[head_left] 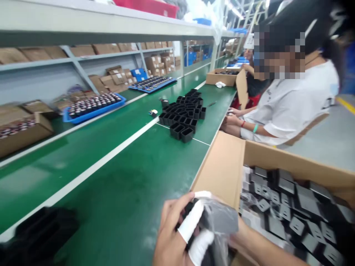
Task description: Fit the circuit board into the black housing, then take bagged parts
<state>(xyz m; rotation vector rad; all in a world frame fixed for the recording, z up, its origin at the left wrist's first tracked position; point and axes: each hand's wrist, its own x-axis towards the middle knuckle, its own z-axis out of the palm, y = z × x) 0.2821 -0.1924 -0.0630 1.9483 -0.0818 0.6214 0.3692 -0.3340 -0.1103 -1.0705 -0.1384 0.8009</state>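
We hold one dark part (219,218) in a clear bag with both hands at the bottom edge, just beside the open carton (222,166): our left hand (172,236) is closed around it with two white finger cots showing, while our right hand (244,236) is mostly hidden behind it, so we cannot tell its grip. The carton holds many more bagged parts (288,210), too many to count. On the green belt (124,184) stands one cluster of black cases (184,114), and one co-worker (291,103) sits beside it.

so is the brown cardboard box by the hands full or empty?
Well filled: the brown cardboard box is open, with dark grey bagged parts piled inside.
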